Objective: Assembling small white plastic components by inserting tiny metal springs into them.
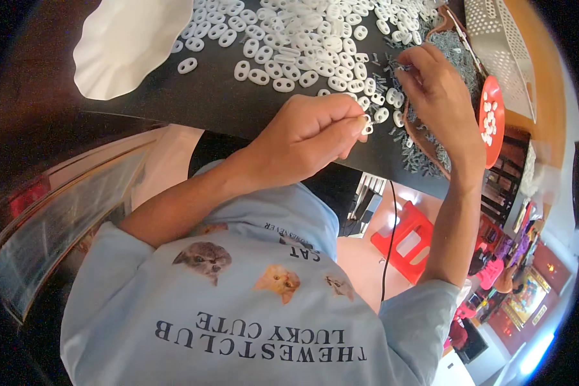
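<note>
My left hand [309,138] is closed, its thumb and forefinger pinching a white oval plastic piece with two holes [367,127] just over the table's near edge. A thin grey bit shows beside that piece. Farther right, my right hand [439,90] has its fingertips pinched together above the small grey screws [421,157]. Something small and grey shows between those fingertips, too small to tell for sure. Many loose white two-hole pieces [283,85] lie heaped on the dark table, beyond my left hand.
A white wavy-edged tray [132,45] lies at the far left of the dark table [193,103]. To the right are a perforated white basket [502,51] and a red plate [493,145] with small white bits. Below the table stands a red stool [405,241], with a black cable [387,257] hanging beside it.
</note>
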Demonstrator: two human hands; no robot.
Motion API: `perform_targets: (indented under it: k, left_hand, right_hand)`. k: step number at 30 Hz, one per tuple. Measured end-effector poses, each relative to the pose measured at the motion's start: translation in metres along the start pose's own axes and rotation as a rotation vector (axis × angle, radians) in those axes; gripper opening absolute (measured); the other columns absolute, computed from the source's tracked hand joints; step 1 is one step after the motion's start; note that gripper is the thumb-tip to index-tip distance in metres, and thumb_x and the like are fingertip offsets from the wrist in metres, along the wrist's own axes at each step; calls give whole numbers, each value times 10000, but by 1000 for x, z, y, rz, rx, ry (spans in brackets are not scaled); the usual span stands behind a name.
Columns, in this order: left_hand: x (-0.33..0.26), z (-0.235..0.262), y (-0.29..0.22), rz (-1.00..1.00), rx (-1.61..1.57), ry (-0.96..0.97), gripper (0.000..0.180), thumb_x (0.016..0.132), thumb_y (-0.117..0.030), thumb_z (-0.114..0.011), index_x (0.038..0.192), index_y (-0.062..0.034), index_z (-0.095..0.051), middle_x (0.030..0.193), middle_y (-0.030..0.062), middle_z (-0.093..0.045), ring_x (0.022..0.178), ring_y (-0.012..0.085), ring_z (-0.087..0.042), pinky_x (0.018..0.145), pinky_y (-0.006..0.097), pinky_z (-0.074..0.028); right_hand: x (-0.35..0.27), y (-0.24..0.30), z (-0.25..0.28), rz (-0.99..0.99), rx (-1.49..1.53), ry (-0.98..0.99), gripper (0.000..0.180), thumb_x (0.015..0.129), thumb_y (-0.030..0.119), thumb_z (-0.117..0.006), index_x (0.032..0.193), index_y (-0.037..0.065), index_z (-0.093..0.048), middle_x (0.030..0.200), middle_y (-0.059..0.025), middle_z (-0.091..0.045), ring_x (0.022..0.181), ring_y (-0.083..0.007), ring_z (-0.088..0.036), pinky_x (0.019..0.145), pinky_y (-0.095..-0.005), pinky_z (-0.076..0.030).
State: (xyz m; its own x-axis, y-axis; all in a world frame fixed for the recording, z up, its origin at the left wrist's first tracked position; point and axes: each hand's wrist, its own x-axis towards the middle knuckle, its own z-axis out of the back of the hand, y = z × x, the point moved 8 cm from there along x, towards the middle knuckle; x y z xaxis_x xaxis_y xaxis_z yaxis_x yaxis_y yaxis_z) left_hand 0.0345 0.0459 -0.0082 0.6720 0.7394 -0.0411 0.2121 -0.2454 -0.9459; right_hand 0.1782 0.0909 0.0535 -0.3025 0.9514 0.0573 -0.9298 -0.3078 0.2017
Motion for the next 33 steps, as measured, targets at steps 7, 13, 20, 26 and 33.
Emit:
perform_targets:
  k: [7,13,20,26,33]
  left_hand:
    - [-1,1,0,-19,-8,-3,185,921,-132,-492,816,3,-565,581,-2,-500,543,38,-451,497,217,-366]
    - [0,-1,1,-70,23,36,198,954,-150,-464,888,9,-563,614,-2,-501,473,24,-389,450,191,-323]
    - [1,0,2,-63,2,26,202,953,-149,-459,888,9,-566,623,-1,-507,477,23,-393,452,192,-329]
    - [2,0,2,-63,8,28,202,953,-153,-459,894,6,-569,626,-1,-509,478,22,-396,444,188,-321]
    - [1,-1,4,-36,-16,22,202,956,-157,-461,899,3,-571,632,-5,-508,478,20,-394,440,181,-313]
  right_hand:
    - [-4,-10,1,-40,-21,28,125,835,52,-556,951,6,-570,870,-131,-549,763,-312,-577,682,-357,-452]
    - [5,-2,-6,8,-10,-34,165,833,36,-555,994,11,-577,878,-143,-550,792,-325,-571,687,-350,-449]
    - [1,-14,-1,21,84,-23,154,844,55,-574,987,-1,-574,840,-79,-528,704,-161,-527,631,-274,-409]
    - [-4,-11,-7,-1,50,9,153,834,69,-587,967,-4,-571,843,-107,-542,724,-239,-552,648,-312,-425]
    - [-2,-8,-8,54,8,-33,139,837,61,-575,960,-3,-569,845,-139,-547,760,-298,-562,683,-339,-436]
